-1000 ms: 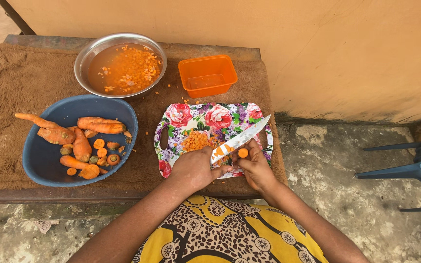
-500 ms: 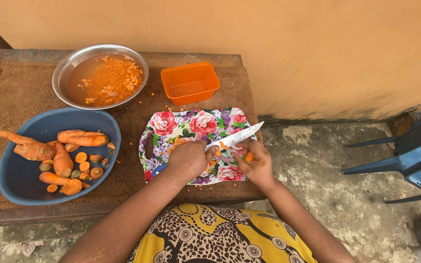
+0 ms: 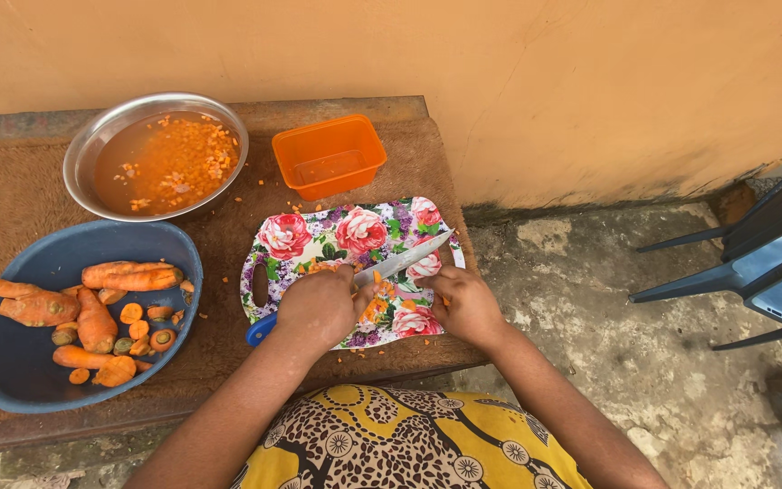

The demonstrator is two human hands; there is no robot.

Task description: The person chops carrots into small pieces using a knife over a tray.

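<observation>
The left hand (image 3: 319,306) closes its fingers around one knife (image 3: 382,272); the right hand (image 3: 465,304) presses curled fingers on one floral board (image 3: 337,231). Two bowls (image 3: 24,380) stand near.

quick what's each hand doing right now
Left hand: closed around the knife handle, blade over the floral cutting board.
Right hand: curled on the board; what it grips cannot be told.

The cutting board (image 3: 346,235) lies on the table (image 3: 11,195) at its right end. The knife (image 3: 391,268) lies across the board, with both hands on it. The small tub (image 3: 329,156) sits behind the board. The metal bowl (image 3: 92,145) sits behind-left. The basin (image 3: 11,362) holding carrots (image 3: 128,275) lies left. A chair (image 3: 753,263) stands on the floor, right.
</observation>
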